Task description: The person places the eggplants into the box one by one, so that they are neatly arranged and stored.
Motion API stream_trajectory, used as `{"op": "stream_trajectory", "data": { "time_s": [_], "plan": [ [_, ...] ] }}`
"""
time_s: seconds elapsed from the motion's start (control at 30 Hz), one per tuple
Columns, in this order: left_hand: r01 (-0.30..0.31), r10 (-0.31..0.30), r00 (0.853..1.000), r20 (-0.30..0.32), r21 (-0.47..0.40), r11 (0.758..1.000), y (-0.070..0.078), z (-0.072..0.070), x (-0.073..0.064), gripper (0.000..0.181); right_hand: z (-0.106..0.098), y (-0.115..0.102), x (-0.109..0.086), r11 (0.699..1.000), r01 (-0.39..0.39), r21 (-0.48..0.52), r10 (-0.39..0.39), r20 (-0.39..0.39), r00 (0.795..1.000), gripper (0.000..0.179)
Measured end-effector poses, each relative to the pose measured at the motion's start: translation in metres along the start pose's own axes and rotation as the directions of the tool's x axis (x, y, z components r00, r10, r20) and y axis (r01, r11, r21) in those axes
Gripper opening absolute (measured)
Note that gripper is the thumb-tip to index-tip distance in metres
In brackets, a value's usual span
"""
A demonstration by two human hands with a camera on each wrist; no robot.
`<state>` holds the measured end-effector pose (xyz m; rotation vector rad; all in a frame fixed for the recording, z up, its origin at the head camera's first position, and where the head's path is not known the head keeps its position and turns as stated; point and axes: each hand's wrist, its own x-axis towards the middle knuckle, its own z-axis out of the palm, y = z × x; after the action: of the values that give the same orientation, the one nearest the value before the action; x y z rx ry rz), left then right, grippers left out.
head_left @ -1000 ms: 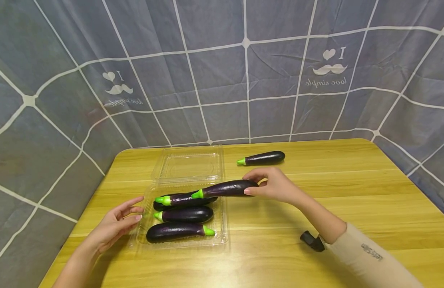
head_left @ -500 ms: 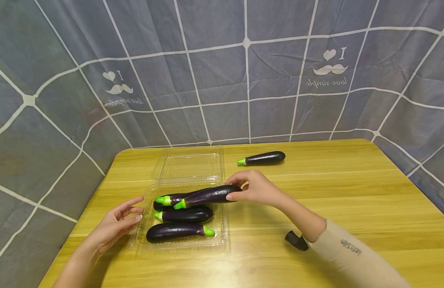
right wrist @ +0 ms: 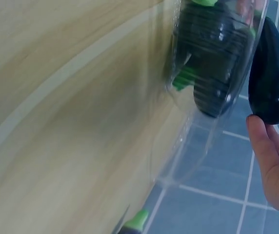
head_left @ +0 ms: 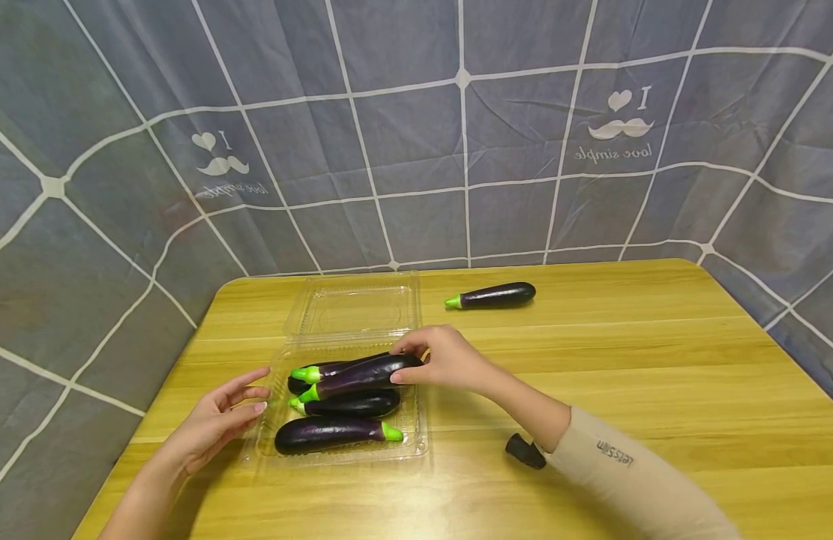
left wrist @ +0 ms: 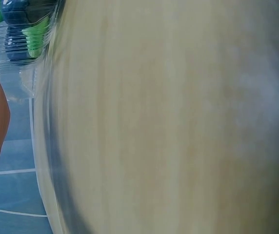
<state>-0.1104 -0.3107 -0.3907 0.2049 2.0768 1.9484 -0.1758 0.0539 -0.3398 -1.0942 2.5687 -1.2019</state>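
Observation:
My right hand (head_left: 450, 364) grips a dark purple eggplant (head_left: 362, 376) by its rounded end, thumb in front and fingers behind. Its green stem points left and slightly toward me, over the clear plastic clamshell box (head_left: 419, 442). In the right wrist view this eggplant (right wrist: 271, 73) is beside the box wall, its blunt end at the fingertips. Several more eggplants lie in the box: the front eggplant (head_left: 328, 436) has its stem to the right, the middle eggplant (head_left: 355, 403) to the left. Those behind are partly covered. My left hand (head_left: 217, 420) is at the box's left rim, fingers loosely bent.
The box's clear lid (head_left: 358, 311) lies folded back behind it. Another eggplant (head_left: 497, 296) rests on the wooden table (head_left: 625, 352) at the back. A black object (head_left: 524, 451) shows by the right sleeve. Grey curtain (head_left: 416, 135) surrounds the table's far sides.
My right hand has moved left and slightly toward me with the eggplant, which is now over the ones in the box. The left hand has stayed in place.

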Motion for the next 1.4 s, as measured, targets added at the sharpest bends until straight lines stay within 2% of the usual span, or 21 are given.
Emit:
{"op": "stream_trajectory", "data": {
  "time_s": [0.37, 0.73, 0.97, 1.13, 1.4],
  "plan": [
    [0.004, -0.004, 1.000, 0.006, 0.007, 1.000, 0.002, 0.000, 0.002, 0.046, 0.014, -0.003, 0.009, 0.999, 0.015, -0.048, -0.015, -0.010, 1.000, 0.030],
    [-0.008, 0.009, 1.000, 0.020, -0.025, 1.000, 0.000, -0.001, 0.001, 0.047, 0.025, -0.011, 0.013, 0.996, 0.031, -0.080, -0.031, -0.001, 1.000, 0.030],
    [-0.027, 0.029, 0.999, 0.030, -0.052, 0.998, -0.002, -0.001, 0.001, 0.047, 0.033, -0.016, 0.012, 0.989, 0.044, -0.138, -0.042, 0.018, 0.999, 0.030],
    [-0.039, 0.041, 0.999, 0.035, -0.070, 0.997, -0.004, -0.001, 0.001, 0.049, 0.039, -0.015, 0.010, 0.989, 0.050, -0.142, -0.048, 0.014, 0.999, 0.030],
    [-0.029, 0.031, 0.999, 0.031, -0.051, 0.998, -0.001, 0.000, 0.000, 0.047, 0.040, -0.015, 0.009, 0.990, 0.040, -0.138, -0.038, 0.017, 0.999, 0.031]
  ]
}}
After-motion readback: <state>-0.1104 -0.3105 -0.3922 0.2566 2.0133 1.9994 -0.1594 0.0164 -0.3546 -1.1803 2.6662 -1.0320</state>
